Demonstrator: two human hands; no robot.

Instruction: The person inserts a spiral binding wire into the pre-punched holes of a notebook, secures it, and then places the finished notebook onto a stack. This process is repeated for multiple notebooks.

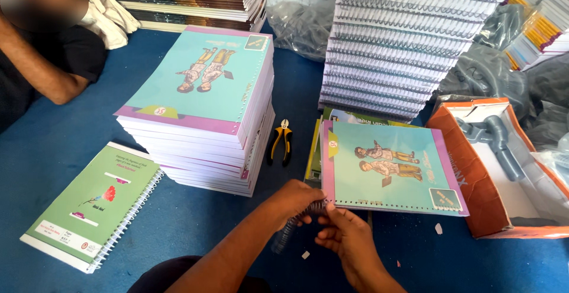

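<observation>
Fingers (317,210) of both my hands are pinched around the dark spiral binding coil (290,228), right at the punched edge of the teal notebook (388,171) lying in front of me on the blue table (195,222). Going left to right: far left a green spiral-bound notebook (92,204) lies flat, with another person's arm (44,70) resting above it. Next comes a tall stack of unbound teal-and-purple notebooks (204,109), then yellow-handled pliers (280,142) just beside that stack. My left hand (293,201) closes on the top of the coil, my right hand (347,239) grips it a little lower, fingertips touching the notebook's corner holes. Beyond that sits a high pile of already coiled books (397,38), and at the far right an orange-and-white cardboard box (480,174) with grey pipe-like parts inside. I'd say the coil is light and springy, easy to bend out of shape, so best held near the end being threaded. The notebook looks floppy-ish but thick enough to stay put.
</observation>
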